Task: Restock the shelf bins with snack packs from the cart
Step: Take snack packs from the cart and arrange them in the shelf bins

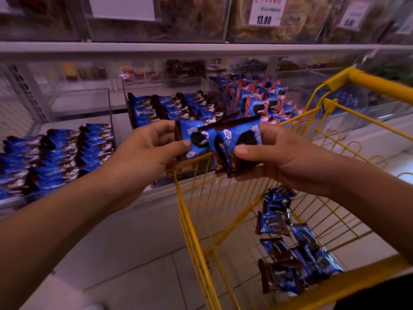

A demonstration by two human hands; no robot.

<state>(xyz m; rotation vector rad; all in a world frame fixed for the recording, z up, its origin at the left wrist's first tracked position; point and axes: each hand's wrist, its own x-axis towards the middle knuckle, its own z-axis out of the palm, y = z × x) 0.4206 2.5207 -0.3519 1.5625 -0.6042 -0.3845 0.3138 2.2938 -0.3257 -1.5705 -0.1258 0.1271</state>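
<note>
Yellow cart right, top open; wire walls bar sideways reach, handle bar crosses far right corner. Loose snack packs cover near right of cart floor; bare wire floor left of them. Left bin packed with rows, open from above. Middle bin stacked full, clear wall at its left side. Right bin heaped, cart rim just in front. Shelf board overhangs far, limits height above bins. Held packs fill gap between left hand and right hand, above cart's far left corner.

The snack packs I held were glossy plastic film, crinkled and catching the light. My cart was yellow-coated metal wire, smooth. The shelf bins were clear, shiny plastic; the floor tiles looked smooth and pale.
</note>
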